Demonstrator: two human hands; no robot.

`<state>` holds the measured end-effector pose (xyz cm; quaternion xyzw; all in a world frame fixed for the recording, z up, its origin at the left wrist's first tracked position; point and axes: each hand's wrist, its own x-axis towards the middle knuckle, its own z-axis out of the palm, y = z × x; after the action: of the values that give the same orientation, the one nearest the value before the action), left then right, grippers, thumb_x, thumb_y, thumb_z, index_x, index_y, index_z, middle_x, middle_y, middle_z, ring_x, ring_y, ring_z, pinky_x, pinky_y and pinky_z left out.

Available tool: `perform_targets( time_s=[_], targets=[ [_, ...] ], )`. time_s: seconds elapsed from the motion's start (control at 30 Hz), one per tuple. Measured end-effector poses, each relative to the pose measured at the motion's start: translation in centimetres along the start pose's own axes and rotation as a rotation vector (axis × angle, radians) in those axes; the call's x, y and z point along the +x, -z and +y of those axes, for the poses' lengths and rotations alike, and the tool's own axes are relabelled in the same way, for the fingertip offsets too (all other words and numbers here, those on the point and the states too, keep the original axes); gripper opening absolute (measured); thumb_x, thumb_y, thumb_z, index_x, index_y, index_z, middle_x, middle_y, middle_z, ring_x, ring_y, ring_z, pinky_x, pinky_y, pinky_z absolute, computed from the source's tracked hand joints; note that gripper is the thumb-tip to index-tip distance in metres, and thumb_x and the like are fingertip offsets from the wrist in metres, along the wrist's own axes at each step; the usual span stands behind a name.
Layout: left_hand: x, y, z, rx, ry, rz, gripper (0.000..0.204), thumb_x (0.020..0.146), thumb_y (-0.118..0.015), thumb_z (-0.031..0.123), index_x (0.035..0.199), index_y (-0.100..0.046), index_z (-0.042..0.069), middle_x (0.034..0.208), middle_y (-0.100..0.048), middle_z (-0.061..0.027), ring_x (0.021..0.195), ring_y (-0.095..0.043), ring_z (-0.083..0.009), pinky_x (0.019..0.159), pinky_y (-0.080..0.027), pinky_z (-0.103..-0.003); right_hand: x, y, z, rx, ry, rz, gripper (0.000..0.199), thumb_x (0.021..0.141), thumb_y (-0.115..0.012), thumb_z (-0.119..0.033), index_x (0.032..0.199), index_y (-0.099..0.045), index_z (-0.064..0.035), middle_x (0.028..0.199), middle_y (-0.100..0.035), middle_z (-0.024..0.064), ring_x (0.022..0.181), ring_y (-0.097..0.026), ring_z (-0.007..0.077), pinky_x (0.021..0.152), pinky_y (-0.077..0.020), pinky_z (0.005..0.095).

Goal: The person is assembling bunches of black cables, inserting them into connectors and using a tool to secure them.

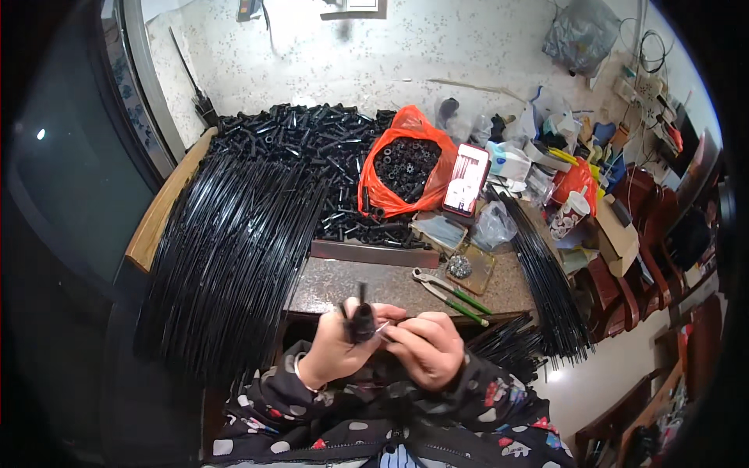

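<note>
My left hand (334, 349) grips a small black plastic part with thin rods sticking up from it (360, 316), held just over the near table edge. My right hand (425, 348) pinches a thin metal piece against the same part from the right. A large bundle of long black rods (226, 257) lies across the table's left side. Behind it is a heap of short black tubes (312, 140).
An orange plastic bag (406, 168) holds small black toothed parts. A phone in a red case (466, 179) leans beside it. Green-handled pliers (452, 295) and a small tray of metal bits (460, 267) lie on the stone table (343, 285). More black rods (546, 288) and clutter sit right.
</note>
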<state>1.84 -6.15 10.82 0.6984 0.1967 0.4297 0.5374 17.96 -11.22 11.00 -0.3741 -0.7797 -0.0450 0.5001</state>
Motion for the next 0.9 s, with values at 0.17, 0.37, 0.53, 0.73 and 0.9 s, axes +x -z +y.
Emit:
perform_targets(
  time_s=[0.17,0.37,0.53,0.73,0.9],
  targets=[
    [0.3,1.7,-0.7,-0.453,-0.169,-0.054,0.024,0.077,-0.057,-0.005,0.087,-0.038,0.005,0.07,-0.057,-0.0105,0.073,-0.059,-0.0207,0.071,-0.047,-0.03,-7.9,1.5,6.9,-0.471,-0.426,-0.142,0.042,0.066,-0.067,-0.008,0.105,-0.054,-0.0025,0.105,-0.051,0.0179,0.095,-0.049,0.0334,0.081,-0.0416,0.0376],
    [1.2,1.5,-2.6,0.052,-0.078,0.105,0.029,0.07,-0.068,0.0,0.094,-0.051,0.002,0.064,-0.05,0.0035,0.056,-0.048,-0.0042,0.051,-0.037,-0.018,-13.8,-0.1,9.6,-0.451,-0.781,-0.454,0.041,0.062,-0.065,-0.007,0.1,-0.053,-0.0077,0.103,-0.043,0.0182,0.096,-0.044,0.0347,0.077,-0.0405,0.0407],
    [3.1,2.7,-0.1,0.052,-0.029,0.036,0.067,0.063,-0.076,0.005,0.121,-0.042,0.004,0.061,-0.041,0.0084,0.054,-0.038,0.0002,0.049,-0.031,-0.015,-7.9,0.9,6.0,0.929,-1.374,-0.109,0.019,0.07,-0.057,-0.001,0.089,-0.054,-0.0009,0.096,-0.05,0.0067,0.089,-0.051,0.0166,0.076,-0.0441,0.0276],
    [2.3,5.1,-0.5,0.051,-0.163,0.239,0.09,0.049,-0.086,0.025,0.123,-0.042,0.002,0.058,-0.041,0.0094,0.051,-0.036,0.0006,0.046,-0.03,-0.016,-0.5,4.2,0.4,-0.224,-0.109,-0.283,0.028,0.048,-0.069,-0.016,0.075,-0.061,-0.0116,0.094,-0.055,0.0031,0.097,-0.046,0.0295,0.08,-0.0318,0.0404],
    [1.8,5.1,-0.4,0.21,-0.225,0.33,0.082,0.048,-0.085,0.031,0.116,-0.049,0.001,0.059,-0.043,0.0081,0.051,-0.037,0.0,0.045,-0.031,-0.017,1.0,5.0,-0.9,-0.47,0.094,-0.273,0.031,0.053,-0.069,-0.013,0.082,-0.063,-0.0073,0.1,-0.056,0.0039,0.095,-0.049,0.0299,0.079,-0.036,0.0395]
  ],
)
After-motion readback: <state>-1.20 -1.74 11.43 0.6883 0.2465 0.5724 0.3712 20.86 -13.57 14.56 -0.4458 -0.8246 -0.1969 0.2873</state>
